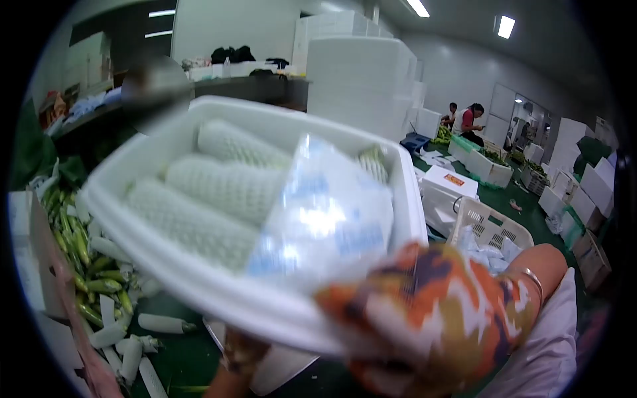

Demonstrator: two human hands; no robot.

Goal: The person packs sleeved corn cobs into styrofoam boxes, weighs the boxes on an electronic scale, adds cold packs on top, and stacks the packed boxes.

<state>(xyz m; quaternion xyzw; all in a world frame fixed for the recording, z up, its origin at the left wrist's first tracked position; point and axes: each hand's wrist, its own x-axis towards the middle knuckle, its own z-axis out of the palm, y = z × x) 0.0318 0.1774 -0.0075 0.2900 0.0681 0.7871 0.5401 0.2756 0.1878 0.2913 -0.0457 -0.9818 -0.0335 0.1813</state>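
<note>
A white foam box (259, 312) is tilted in front of me, above the dark green table. Several long pieces in white foam netting (225, 186) lie inside it. A shiny clear-and-blue bag (325, 212) rests on them at the right. My right hand (371, 305), in an orange, white and brown patterned covering, is blurred at the box's near right rim, by the bag's lower edge; its fingertips are not distinct. Below the box, my left hand (245, 346) supports it from underneath, its fingers hidden behind the box.
Green produce (79, 245) is piled at the left, with net-wrapped pieces (162, 323) nearby. A cream crate (494, 222) with bags and a closed foam box (448, 189) stand right. Stacked foam boxes (358, 86) rise behind. Two people (468, 125) are farther back.
</note>
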